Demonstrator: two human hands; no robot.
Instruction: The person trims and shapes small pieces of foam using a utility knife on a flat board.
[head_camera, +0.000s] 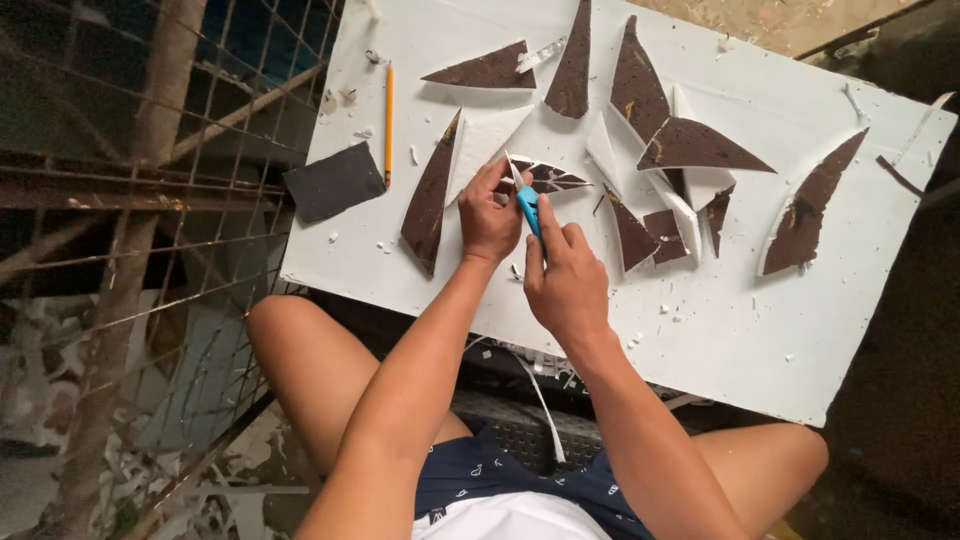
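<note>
Pinching brown foam piece (548, 179) under left fingers (497, 180), blue cutter (528, 207) alongside.

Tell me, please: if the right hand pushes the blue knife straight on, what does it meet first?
Probably the small brown cut piece pinned by the left hand; the right hand aims the blue knife at it.

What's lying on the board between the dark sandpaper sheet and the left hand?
In the head view, a long brown-faced foam wedge lies between the sandpaper sheet and the left hand, with the pencil just above.
</note>
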